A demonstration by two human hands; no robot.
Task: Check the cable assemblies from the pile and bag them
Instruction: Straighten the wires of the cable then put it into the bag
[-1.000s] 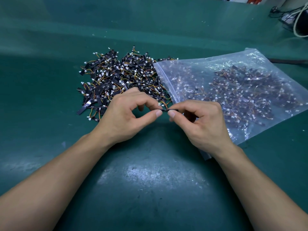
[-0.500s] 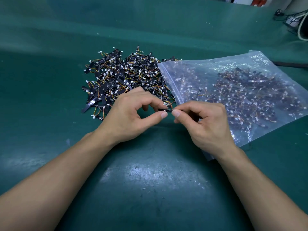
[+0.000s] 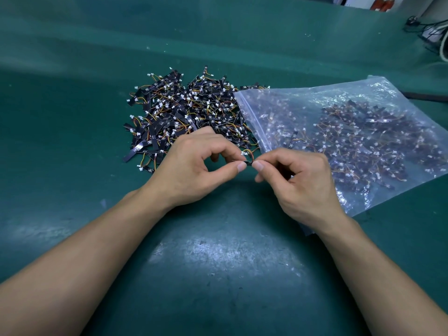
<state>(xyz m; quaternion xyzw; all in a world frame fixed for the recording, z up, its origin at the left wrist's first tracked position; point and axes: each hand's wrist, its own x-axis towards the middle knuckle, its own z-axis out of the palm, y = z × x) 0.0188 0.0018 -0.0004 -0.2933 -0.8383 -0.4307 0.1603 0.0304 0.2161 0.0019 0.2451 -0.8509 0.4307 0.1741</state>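
Both hands pinch one cable assembly [image 3: 246, 159] at centre: left hand [image 3: 194, 166] and right hand [image 3: 300, 183] hold its black strip level, long axis nine to three. Pile [image 3: 189, 115] at eleven o'clock; bag [image 3: 358, 139] at two, on green tabletop [image 3: 218, 263].

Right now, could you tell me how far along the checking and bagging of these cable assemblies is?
Done: a good many assemblies sit inside the clear bag. In hand: the left hand and right hand pinch one cable assembly between their fingers. Left: a large pile lies on the green table beside the bag's mouth, so much remains.
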